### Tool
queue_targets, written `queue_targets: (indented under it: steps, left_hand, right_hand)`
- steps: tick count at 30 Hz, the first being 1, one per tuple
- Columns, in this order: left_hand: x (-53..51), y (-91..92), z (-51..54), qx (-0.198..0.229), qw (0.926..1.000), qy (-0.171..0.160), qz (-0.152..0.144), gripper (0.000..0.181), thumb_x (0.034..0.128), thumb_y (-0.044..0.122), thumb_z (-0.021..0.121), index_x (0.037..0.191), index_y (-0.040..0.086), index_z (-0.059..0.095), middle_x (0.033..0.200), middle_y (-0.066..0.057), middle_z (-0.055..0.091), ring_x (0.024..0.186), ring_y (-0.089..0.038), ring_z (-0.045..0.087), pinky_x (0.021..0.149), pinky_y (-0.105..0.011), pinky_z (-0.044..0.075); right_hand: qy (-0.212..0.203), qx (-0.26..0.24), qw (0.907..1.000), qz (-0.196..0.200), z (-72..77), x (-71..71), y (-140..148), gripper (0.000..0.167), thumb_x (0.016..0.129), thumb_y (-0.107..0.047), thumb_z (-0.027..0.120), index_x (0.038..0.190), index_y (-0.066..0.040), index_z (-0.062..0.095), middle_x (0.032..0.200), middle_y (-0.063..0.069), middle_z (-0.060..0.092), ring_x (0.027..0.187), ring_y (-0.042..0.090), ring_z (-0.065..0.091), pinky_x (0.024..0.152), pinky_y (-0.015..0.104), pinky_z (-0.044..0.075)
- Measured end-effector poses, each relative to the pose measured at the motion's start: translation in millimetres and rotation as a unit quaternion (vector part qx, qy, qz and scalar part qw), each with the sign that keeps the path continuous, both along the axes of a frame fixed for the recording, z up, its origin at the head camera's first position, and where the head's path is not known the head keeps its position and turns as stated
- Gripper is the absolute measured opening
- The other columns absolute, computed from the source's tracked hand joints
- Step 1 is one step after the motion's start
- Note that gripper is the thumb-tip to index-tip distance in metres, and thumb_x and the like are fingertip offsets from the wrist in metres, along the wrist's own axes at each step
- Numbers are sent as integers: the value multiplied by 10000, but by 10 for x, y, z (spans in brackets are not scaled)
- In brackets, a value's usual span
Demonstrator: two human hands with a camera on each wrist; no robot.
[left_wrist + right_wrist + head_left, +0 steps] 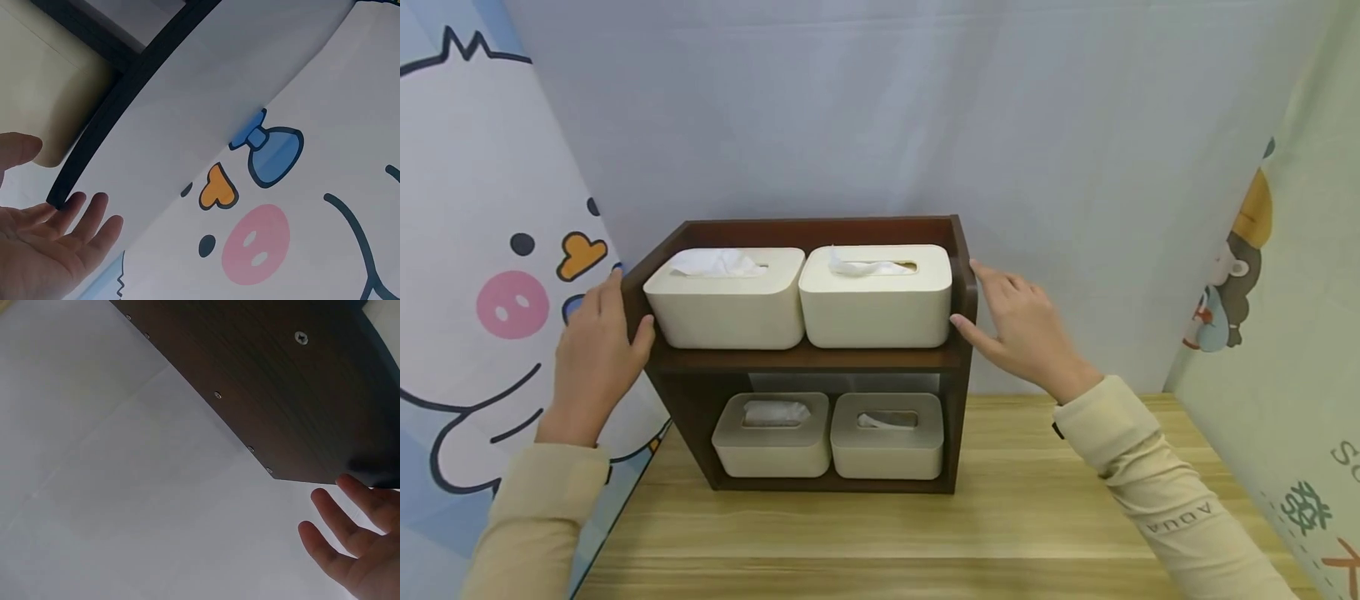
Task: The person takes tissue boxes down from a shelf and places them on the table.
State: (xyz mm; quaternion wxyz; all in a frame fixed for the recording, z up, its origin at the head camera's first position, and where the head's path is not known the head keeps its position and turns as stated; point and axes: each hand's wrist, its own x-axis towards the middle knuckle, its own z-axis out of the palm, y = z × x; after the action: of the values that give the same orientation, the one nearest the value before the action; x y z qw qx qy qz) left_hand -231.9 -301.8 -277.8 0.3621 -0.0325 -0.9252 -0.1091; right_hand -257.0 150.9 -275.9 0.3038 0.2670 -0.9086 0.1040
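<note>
A dark brown two-tier wooden shelf [805,360] stands between my hands. Two cream tissue boxes, a left one [730,317] and a right one [872,312], sit side by side on its upper tier, tissue showing in their slots. My left hand [593,350] is at the left side panel, thumb towards the front inside, fingers along the outside. At the right side panel [250,369], my right hand [1030,333] has its thumb at the front edge and fingertips by the outer face. Both hands have fairly straight, spread fingers.
On the lower tier are two more tissue boxes, a left one [772,457] and a right one [887,458], with greyish lids. The shelf stands on a wood-grain table [865,550]. Behind hangs a pale cloth [880,108]; printed cartoon panels flank the left and right sides.
</note>
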Motion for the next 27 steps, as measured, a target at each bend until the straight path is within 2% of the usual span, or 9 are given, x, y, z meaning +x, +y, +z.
queue_targets:
  steps: [5,12,20,27]
  left_hand:
    - [-73,-10,60,-153,9996,-252,41,594,872,110,540,1368,-102,294,1196,-384,425,954,-540,467,766,-653,404]
    - [-147,-33,58,-402,9990,-170,121,550,857,70,547,1323,-132,335,1116,-384,449,864,-545,490,696,-648,413]
    - [-203,-59,-7,-339,9993,-114,61,550,856,23,527,1338,-126,308,1132,-377,432,844,-547,495,683,-642,427]
    - [-223,-30,-24,-53,9999,-134,18,559,851,-35,503,1357,-122,283,1164,-385,410,868,-568,479,737,-648,421]
  right_hand:
    - [-58,2,9999,-112,-8,-17,-42,712,867,-417,544,1398,2,323,1317,191,493,1087,388,526,872,532,435]
    - [-161,-29,9995,-264,-27,-33,-94,737,856,-381,552,1415,13,278,1184,226,565,990,373,565,763,499,471]
    - [-161,-7,9996,-245,-34,-48,-103,731,856,-343,540,1416,35,260,1211,244,550,1003,376,568,770,498,477]
    - [-194,140,9993,-297,-18,-42,-98,726,861,-350,530,1412,39,261,1190,237,571,1011,372,570,773,484,480]
